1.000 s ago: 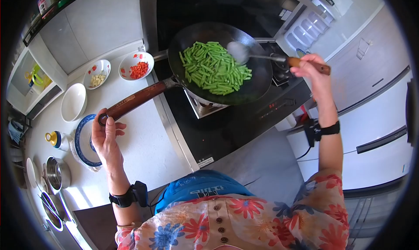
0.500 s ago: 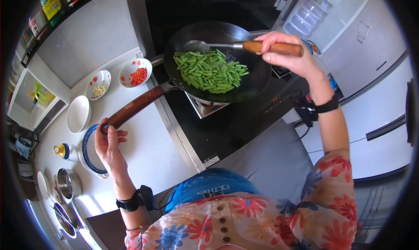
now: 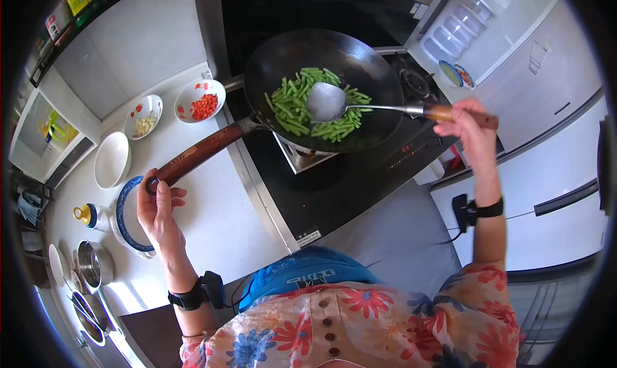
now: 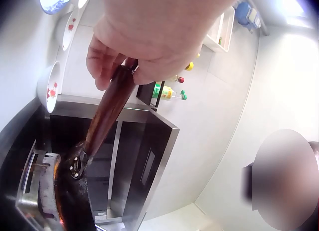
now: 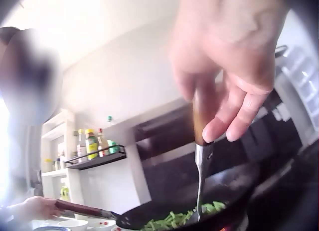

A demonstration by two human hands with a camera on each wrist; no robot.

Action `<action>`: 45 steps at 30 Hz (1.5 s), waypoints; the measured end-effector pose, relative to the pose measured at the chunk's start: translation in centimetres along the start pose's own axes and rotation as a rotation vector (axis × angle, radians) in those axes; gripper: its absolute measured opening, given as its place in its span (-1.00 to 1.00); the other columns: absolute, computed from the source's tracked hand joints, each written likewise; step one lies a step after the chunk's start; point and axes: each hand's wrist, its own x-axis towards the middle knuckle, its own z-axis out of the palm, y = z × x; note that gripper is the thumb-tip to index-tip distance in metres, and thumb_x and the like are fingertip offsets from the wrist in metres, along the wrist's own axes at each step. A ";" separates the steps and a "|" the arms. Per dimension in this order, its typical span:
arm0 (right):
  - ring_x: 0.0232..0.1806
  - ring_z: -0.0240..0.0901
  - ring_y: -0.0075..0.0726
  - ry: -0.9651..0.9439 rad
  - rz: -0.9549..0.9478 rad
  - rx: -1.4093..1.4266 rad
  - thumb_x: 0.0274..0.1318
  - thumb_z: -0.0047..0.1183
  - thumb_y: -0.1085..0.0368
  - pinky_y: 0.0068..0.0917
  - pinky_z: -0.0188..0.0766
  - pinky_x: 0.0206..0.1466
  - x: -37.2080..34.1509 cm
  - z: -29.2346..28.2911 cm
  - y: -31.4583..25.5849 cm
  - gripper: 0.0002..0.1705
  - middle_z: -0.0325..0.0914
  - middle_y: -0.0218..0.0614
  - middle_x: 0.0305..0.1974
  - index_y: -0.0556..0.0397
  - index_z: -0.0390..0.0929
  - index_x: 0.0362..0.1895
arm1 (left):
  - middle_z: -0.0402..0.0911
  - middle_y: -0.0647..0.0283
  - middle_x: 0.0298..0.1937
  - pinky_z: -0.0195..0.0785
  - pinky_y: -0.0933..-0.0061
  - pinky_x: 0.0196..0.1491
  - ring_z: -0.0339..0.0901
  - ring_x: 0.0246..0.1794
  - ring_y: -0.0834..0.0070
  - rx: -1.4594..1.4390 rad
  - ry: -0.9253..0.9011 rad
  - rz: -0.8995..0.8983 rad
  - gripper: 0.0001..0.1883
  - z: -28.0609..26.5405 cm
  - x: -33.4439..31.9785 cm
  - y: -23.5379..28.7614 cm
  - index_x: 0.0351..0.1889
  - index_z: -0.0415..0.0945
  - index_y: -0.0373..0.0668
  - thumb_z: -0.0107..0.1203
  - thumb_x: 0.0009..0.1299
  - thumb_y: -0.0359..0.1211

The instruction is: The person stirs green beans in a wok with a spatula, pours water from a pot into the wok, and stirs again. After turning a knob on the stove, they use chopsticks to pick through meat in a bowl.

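A dark wok (image 3: 257,66) sits on the stove with cut green beans (image 3: 292,104) in its bowl. My left hand (image 3: 159,217) grips the end of the wok's long wooden handle (image 3: 205,151), thumb along its tip; the left wrist view shows the handle (image 4: 107,109) running from the fingers down to the wok. My right hand (image 3: 474,130) holds a spatula by its wooden grip (image 3: 440,113). The spatula's metal blade (image 3: 326,102) lies over the middle of the beans. In the right wrist view its shaft (image 5: 200,163) points down into the beans (image 5: 172,221).
Left of the stove stand a bowl of chopped red pepper (image 3: 182,98), a bowl of garlic pieces (image 3: 152,106), a white bowl (image 3: 112,161) and a blue-rimmed plate (image 3: 125,204). A yellow-capped bottle (image 3: 96,217) and steel pots (image 3: 96,265) are farther left. Bottles fill a wall rack (image 5: 94,163).
The spatula swung from the right side of the beans to the wok's far left side, then back onto their middle. My right hand moved in, then out right again. The left hand keeps its grip.
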 end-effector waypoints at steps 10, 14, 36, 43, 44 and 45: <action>-0.46 0.56 -0.10 0.196 0.094 0.211 0.02 0.01 0.29 -0.40 0.54 -0.48 -1.2 -1.9 4.8 -0.70 0.52 0.04 -0.38 0.18 0.33 -0.18 | 0.50 0.24 -0.36 0.27 0.66 -0.48 0.51 -0.48 0.56 0.019 0.006 -0.022 -0.62 -0.2 0.0 -0.3 0.03 0.31 -0.31 -0.01 0.34 -0.27; -0.49 0.56 -0.17 0.234 0.097 0.166 0.02 0.01 0.30 -0.44 0.53 -0.50 -1.7 -1.8 5.6 -0.71 0.53 0.04 -0.38 0.20 0.34 -0.19 | 0.50 0.25 -0.38 0.28 0.66 -0.49 0.51 -0.49 0.56 0.026 0.077 0.003 -0.59 0.7 -0.6 -0.4 0.06 0.29 -0.29 0.00 0.34 -0.24; -0.47 0.55 -0.32 -0.194 -0.004 -0.033 -0.05 0.11 0.28 -0.56 0.46 -0.44 7.6 0.4 -1.4 -0.77 0.52 -0.21 -0.39 0.12 0.45 -0.31 | 0.49 0.21 -0.32 0.31 0.49 -0.35 0.42 -0.45 0.49 0.770 0.249 -0.002 -0.72 -2.2 -12.1 -10.5 -0.04 0.38 -0.23 -0.07 0.28 -0.44; -0.32 0.41 -0.62 -0.480 -0.485 -0.366 -0.06 0.05 0.48 -0.70 0.32 -0.23 5.5 3.4 -0.2 -0.92 0.49 -0.46 -0.37 0.06 0.48 -0.39 | 0.50 0.20 -0.34 0.32 0.47 -0.34 0.42 -0.46 0.49 0.768 0.289 -0.008 -0.74 -2.2 -11.9 -10.6 -0.08 0.40 -0.24 -0.06 0.27 -0.44; -0.30 0.43 -0.48 -0.558 -0.695 -0.488 -0.10 0.03 0.48 -0.64 0.34 -0.22 3.9 4.1 -0.4 -0.89 0.47 -0.37 -0.37 0.05 0.48 -0.40 | 0.50 0.20 -0.34 0.32 0.47 -0.34 0.42 -0.46 0.49 0.788 0.285 0.006 -0.75 -2.1 -11.9 -10.3 -0.08 0.40 -0.24 -0.07 0.27 -0.44; -0.27 0.44 -0.25 -0.621 -0.941 -0.717 -0.17 0.03 0.48 -0.51 0.36 -0.19 2.1 4.8 -0.9 -0.84 0.44 -0.23 -0.32 0.01 0.49 -0.40 | 0.50 0.20 -0.34 0.32 0.47 -0.34 0.43 -0.46 0.48 0.809 0.276 0.019 -0.75 -2.0 -12.0 -10.2 -0.09 0.41 -0.23 -0.07 0.27 -0.44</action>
